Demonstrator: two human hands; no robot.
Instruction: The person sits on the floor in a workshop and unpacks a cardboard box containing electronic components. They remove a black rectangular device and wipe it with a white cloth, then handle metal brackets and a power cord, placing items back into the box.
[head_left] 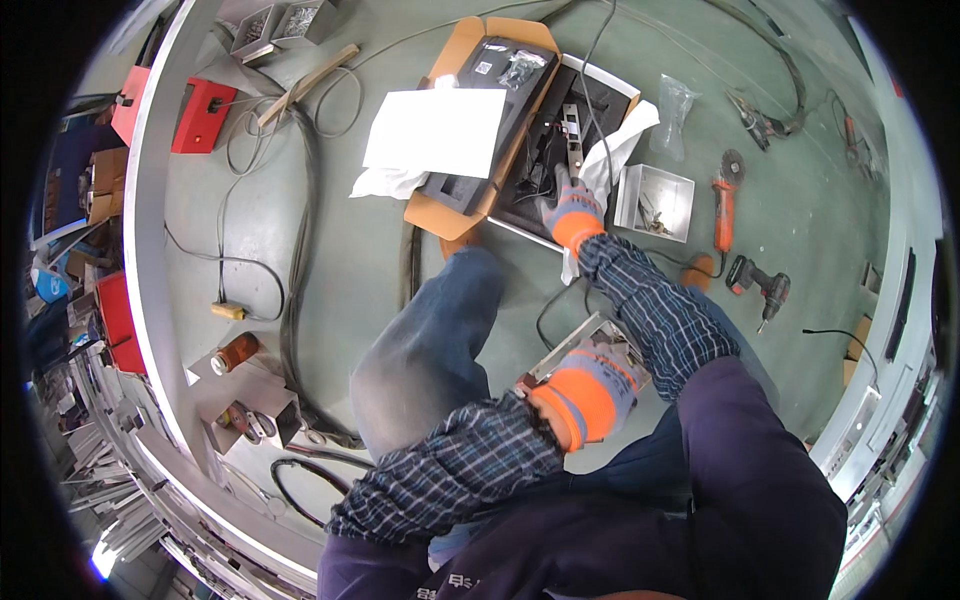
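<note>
My right hand (574,208), in a grey and orange glove, reaches into an open box (510,226) with a black inner tray. Its fingers are at the lower end of a narrow silver metal strip (572,135) and appear closed on it. Black wires (541,172) lie beside the strip. Nearer my body, my left hand (596,390), gloved the same way, is closed over a rectangular metal housing (594,330). The glove hides much of that housing, and its fingertips do not show.
A white sheet (435,133) covers part of the box's black foam (520,90). Right of the box stand a white tray (682,205) with small parts, an orange angle grinder (724,210) and a cordless drill (762,287). Cables (300,220) cross the floor at left, near a red case (202,116).
</note>
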